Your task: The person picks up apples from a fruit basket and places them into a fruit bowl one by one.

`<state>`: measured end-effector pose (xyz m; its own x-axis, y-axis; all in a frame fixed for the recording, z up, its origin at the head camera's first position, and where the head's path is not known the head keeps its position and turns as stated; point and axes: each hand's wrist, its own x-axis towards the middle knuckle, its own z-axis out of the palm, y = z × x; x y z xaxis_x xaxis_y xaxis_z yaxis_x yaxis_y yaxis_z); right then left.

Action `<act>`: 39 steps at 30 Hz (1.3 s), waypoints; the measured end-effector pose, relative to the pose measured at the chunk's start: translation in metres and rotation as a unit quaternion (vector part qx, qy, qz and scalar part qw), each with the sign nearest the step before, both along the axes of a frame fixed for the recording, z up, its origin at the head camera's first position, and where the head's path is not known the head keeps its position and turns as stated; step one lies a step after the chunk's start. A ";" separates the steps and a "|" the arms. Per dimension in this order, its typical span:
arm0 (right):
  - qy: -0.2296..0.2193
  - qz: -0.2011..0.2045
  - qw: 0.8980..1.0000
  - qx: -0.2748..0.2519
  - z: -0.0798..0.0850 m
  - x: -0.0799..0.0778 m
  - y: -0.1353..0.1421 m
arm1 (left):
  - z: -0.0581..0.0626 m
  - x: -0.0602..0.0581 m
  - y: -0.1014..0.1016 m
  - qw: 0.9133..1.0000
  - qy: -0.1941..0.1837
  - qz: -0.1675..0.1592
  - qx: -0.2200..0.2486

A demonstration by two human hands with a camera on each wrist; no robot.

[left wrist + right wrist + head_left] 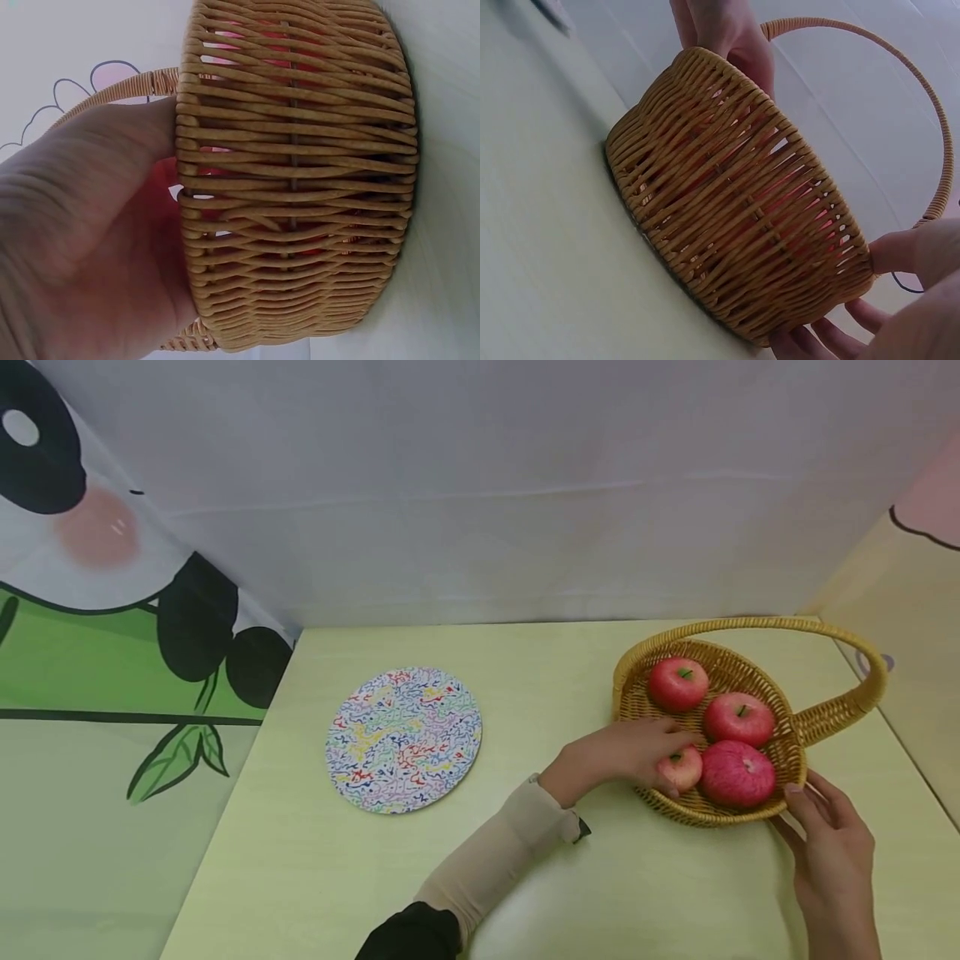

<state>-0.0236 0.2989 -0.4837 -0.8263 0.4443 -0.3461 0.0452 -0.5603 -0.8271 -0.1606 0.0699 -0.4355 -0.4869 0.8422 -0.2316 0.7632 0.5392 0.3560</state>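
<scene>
A woven wicker basket (pixel 828 720) with a tall handle stands at the right of the table in the head view. Inside lie a red apple (pixel 678 683), a second apple (pixel 739 720), a small apple (pixel 684 768) and a bright pink, streaked round fruit (pixel 738 774). My left hand (pixel 626 752) reaches over the near left rim, its thumb and fingers around the small apple; in the left wrist view the basket wall hides the fingertips. With my right hand (pixel 832 839) I grip the near right rim, thumb on top and fingers against the outer side.
A round board (pixel 405 740) with a colourful squiggle pattern lies on the left part of the pale table (pixel 540 677). Behind the table hangs a white cloth (pixel 480 527). A printed cartoon sheet (pixel 112 652) covers the left side.
</scene>
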 end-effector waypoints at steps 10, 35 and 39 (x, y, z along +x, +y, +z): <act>-0.005 -0.007 1.000 0.010 -0.002 -0.001 -0.002 | -0.003 -0.001 -0.002 1.000 0.008 -0.003 0.020; -0.021 -0.017 1.000 0.004 0.001 -0.001 -0.003 | 0.014 0.007 -0.008 0.994 0.087 -0.011 0.063; -0.020 -0.018 1.000 0.010 0.000 -0.002 -0.003 | 0.019 0.011 -0.013 0.991 0.109 -0.011 0.082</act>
<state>-0.0253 0.2960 -0.4840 -0.7952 0.4804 -0.3700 0.0593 -0.5456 -0.8360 -0.1499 0.0570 -0.4160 -0.4921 0.8704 0.0173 0.8422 0.4709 0.2624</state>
